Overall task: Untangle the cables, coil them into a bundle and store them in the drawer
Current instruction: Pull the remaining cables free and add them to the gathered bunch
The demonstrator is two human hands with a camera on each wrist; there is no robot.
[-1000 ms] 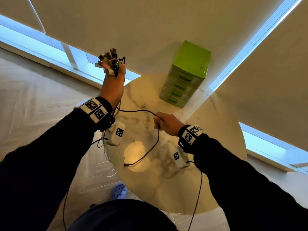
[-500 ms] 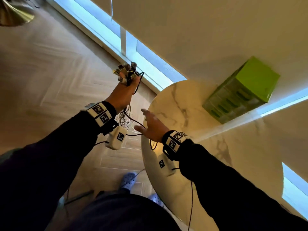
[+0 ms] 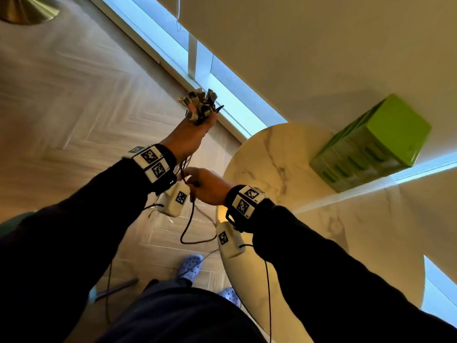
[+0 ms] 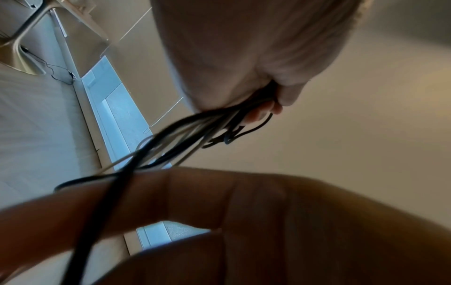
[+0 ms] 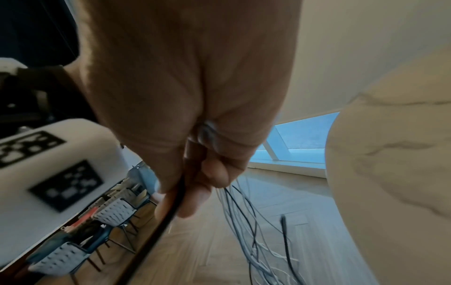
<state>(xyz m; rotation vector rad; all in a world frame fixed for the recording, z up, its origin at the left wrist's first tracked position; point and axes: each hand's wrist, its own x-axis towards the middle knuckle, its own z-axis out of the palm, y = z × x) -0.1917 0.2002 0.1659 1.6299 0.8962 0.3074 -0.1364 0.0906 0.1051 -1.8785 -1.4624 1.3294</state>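
My left hand (image 3: pixel 190 134) is raised beside the table and grips a bunch of cables by their upper ends. Several metal USB plugs (image 3: pixel 199 103) stick up out of its fist. In the left wrist view the black and grey cables (image 4: pixel 195 131) run out from under its curled fingers (image 4: pixel 285 92). My right hand (image 3: pixel 205 185) is just below the left wrist, its fingers (image 5: pixel 192 200) curled round the hanging cables (image 5: pixel 244 216). A black cable (image 3: pixel 189 224) loops down from it. The green drawer unit (image 3: pixel 371 142) stands at the table's far side, its drawers closed.
The round marble table (image 3: pixel 284 157) is at my right, its edge close to my right wrist. Wooden floor lies below the hands, with my feet in blue clogs (image 3: pixel 189 267). A window strip (image 3: pixel 222 78) runs along the wall. Chairs (image 5: pixel 114 212) stand further off.
My right hand has let go of the black cable over the table, moved left under the left wrist and closed round the hanging cables. The view has swung left, off the table.
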